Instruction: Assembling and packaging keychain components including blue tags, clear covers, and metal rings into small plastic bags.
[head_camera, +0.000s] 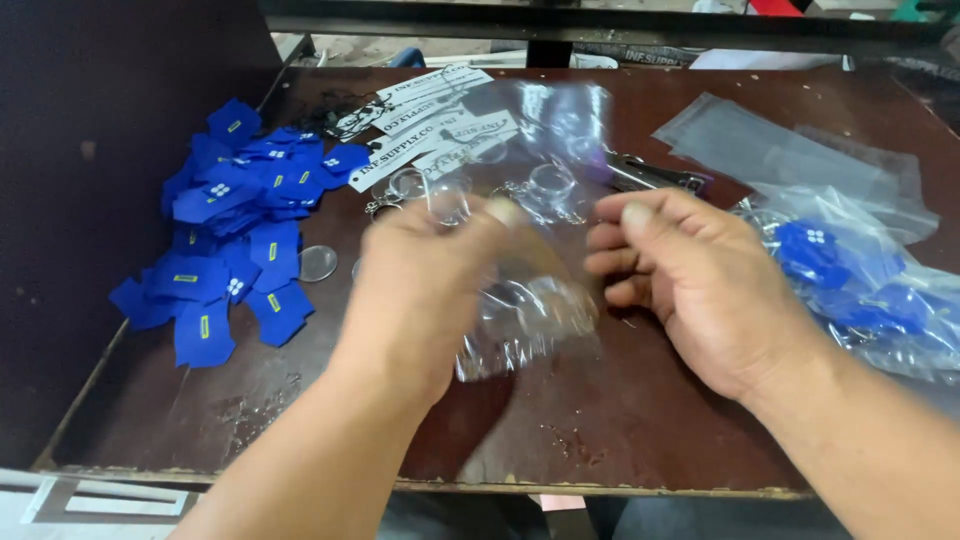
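Worn dark-brown wooden table (700, 430): work surface, seen from above, edge chipped at the near side.

Pile of small blue shaped fabric patches (235, 235): loose on the table's left half, some showing a yellow mark, some a white one. Not contained.

Large clear plastic bag (870, 290) at the right edge: holds more blue patches together with clear keyring parts; it lies slumped, mouth not discernible. Behind it, a stack of flat empty clear plastic sleeves (790, 150).

White printed card strips (430, 125) fanned at the table's far centre. Clear round keyring blanks with metal chains (545, 185) lie just in front of them; one loose clear disc (318, 263) sits beside the blue pile.

In hand: small clear plastic sleeve (540, 250), held up above the table centre between both hands. Motion blur; something clear and rounded appears to sit in its lower end, but contents cannot be told for certain.

Left hand (430, 290): fingers curled, thumb and forefinger pinched on the sleeve's left edge.
Right hand (690, 270): fingers loosely curled, thumb tip against the forefinger near the sleeve's right edge; whether it actually grips the film, cannot tell.

Judgement on handling: thin film clings and collapses, so pinch each side near the mouth, pull the two walls apart evenly, and keep the closed end hanging low so whatever is inside stays seated.
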